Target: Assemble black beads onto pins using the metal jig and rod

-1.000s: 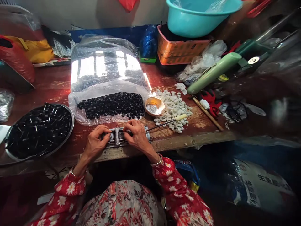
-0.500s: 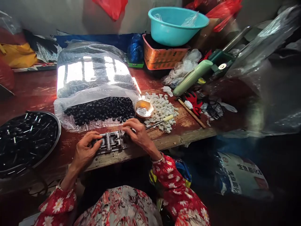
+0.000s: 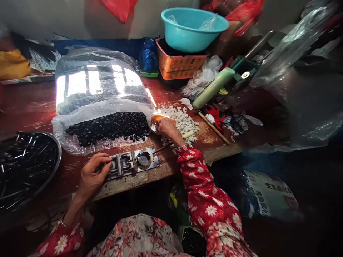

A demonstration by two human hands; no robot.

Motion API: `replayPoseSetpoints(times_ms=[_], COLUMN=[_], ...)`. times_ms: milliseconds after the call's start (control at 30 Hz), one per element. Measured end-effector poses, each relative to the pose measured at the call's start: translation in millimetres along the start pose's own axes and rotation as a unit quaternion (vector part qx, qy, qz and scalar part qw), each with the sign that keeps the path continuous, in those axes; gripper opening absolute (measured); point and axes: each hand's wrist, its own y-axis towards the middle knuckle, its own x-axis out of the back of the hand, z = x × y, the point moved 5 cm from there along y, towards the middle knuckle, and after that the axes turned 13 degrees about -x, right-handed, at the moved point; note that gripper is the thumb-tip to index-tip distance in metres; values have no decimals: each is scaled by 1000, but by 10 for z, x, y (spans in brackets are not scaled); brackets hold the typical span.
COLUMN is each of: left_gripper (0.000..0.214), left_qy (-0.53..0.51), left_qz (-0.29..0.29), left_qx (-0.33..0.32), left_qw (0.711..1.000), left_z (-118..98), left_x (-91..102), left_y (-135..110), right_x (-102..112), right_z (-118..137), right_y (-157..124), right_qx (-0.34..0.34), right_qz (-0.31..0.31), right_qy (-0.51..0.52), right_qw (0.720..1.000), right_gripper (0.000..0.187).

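A small metal jig (image 3: 132, 162) with a round cup in it lies at the near edge of the wooden table (image 3: 34, 107). My left hand (image 3: 92, 175) rests on the jig's left end, fingers curled onto it. My right hand (image 3: 166, 126) has reached up over the little brass dish (image 3: 154, 123) beside a heap of small white pieces (image 3: 184, 119); its fingers are bent down and what they hold, if anything, is hidden. A clear bag of black beads (image 3: 107, 126) lies just behind the jig.
A metal pan of black beads with pins (image 3: 24, 160) sits at the left. A thin tool with a cream handle (image 3: 184, 135) lies by the white pieces. Behind are an orange basket (image 3: 179, 62), a teal basin (image 3: 193, 26) and a green-handled tool (image 3: 214, 87).
My right hand left the jig and moved up and right to the brass dish, uncovering the jig's round cup. My left hand stayed on the jig. The camera swung to the right.
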Motion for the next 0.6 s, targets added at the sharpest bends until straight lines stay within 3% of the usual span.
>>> replayPoseSetpoints(times_ms=[367, 500, 600], left_gripper=[15, 15, 17], left_qy=[-3, 1, 2], left_qz=[-11, -15, -19], left_qx=[-19, -14, -8], left_qw=[1000, 1000, 1000], left_z=[-1, 15, 11], left_x=[-32, -44, -50], left_y=[-23, -46, -60], right_x=[43, 41, 48], right_z=[-172, -175, -100], right_y=[-184, -274, -445], right_qx=[6, 24, 84], right_qz=[-50, -77, -86], right_qy=[33, 107, 182], right_qw=[998, 991, 976], right_gripper=[30, 24, 16])
